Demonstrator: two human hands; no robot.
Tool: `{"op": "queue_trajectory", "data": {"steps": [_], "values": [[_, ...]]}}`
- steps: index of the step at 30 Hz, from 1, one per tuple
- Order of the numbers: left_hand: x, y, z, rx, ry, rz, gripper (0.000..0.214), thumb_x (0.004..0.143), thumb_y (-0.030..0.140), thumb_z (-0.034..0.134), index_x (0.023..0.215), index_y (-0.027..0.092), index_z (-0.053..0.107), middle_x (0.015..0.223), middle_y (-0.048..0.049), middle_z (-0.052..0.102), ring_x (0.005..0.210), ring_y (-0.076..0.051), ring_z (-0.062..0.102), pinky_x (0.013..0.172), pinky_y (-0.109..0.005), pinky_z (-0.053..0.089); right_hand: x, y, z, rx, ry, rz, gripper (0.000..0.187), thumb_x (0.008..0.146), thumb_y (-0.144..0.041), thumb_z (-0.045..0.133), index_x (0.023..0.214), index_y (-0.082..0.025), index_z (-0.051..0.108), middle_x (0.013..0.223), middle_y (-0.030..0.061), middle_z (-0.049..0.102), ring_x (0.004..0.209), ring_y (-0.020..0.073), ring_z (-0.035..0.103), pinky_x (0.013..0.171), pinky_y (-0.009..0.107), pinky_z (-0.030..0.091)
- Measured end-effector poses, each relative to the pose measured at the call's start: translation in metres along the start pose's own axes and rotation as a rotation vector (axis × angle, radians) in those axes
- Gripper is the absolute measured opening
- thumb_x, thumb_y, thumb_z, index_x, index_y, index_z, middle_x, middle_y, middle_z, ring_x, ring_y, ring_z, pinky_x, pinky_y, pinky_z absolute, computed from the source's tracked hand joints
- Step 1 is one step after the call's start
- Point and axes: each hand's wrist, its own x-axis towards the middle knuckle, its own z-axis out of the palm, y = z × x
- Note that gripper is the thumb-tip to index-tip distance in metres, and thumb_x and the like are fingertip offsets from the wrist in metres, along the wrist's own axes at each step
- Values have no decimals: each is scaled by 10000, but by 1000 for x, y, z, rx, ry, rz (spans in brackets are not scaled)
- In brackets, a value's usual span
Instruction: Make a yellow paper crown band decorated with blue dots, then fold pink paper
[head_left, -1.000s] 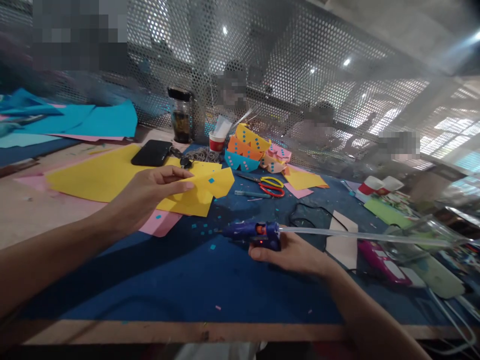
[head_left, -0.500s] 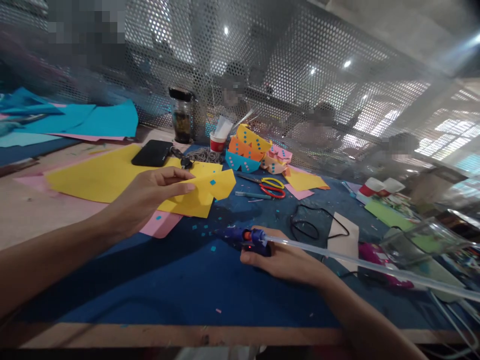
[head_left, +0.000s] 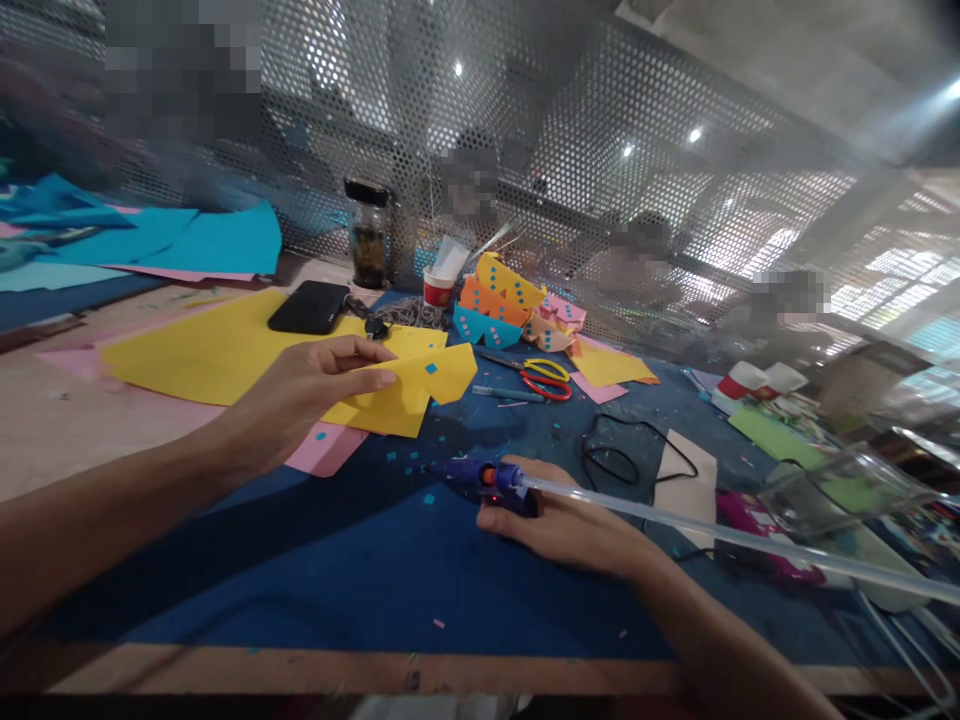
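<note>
A yellow paper piece (head_left: 451, 372) with a small blue square on it is pinched between the thumb and fingers of my left hand (head_left: 319, 385), raised above the table. My right hand (head_left: 559, 520) is wrapped round a blue glue gun (head_left: 465, 473), whose nozzle points left. A long clear glue stick (head_left: 637, 510) runs out of its back toward the right edge. Tiny blue paper squares (head_left: 428, 499) lie by the nozzle. Behind my left hand are larger yellow sheets (head_left: 187, 350) and a pink sheet (head_left: 328, 447).
Scissors (head_left: 547, 378) and a pen (head_left: 508, 395) lie behind the glue gun. Folded dotted paper pieces (head_left: 489, 325), a paper cup (head_left: 438, 287), a jar (head_left: 369, 245) and a phone (head_left: 310, 306) are farther back. A black cord (head_left: 611, 450) and a clear container (head_left: 817, 490) are at right.
Both hands keep nearly the same pose, with the yellow paper and the glue gun still held. The view has shifted very slightly.
</note>
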Motion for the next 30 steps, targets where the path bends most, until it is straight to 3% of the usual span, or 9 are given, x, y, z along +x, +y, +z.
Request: {"op": "queue_trajectory", "data": {"steps": [10,17,25,30], "values": [[-5,7,3,-37,-24,-13,331,737,401,891,988,221,772,897,9,779,794,-153,683,728,-268,505,2,8,5,-54,30,-30,288,939,-487,716,878,-214,649,880,1,639,802,165,583,715,286,416],[-2,3,1,-6,-26,1,354,732,424,892,994,217,777,906,-12,776,798,-167,677,708,-271,514,-4,4,2,160,49,29,271,933,-484,711,1028,-231,695,948,14,711,850,191,640,741,300,499],[-1,2,2,-2,15,-31,363,707,432,894,984,231,773,914,-25,785,823,-199,690,716,-302,522,-12,9,3,442,62,21,267,932,-475,738,995,-227,663,915,4,700,821,163,650,736,274,518],[-3,5,5,-12,-3,-69,401,666,462,906,972,236,780,906,-39,785,822,-221,701,725,-322,528,-13,18,8,499,192,14,280,912,-462,772,1034,-229,675,966,21,715,829,167,658,743,277,530]]}}
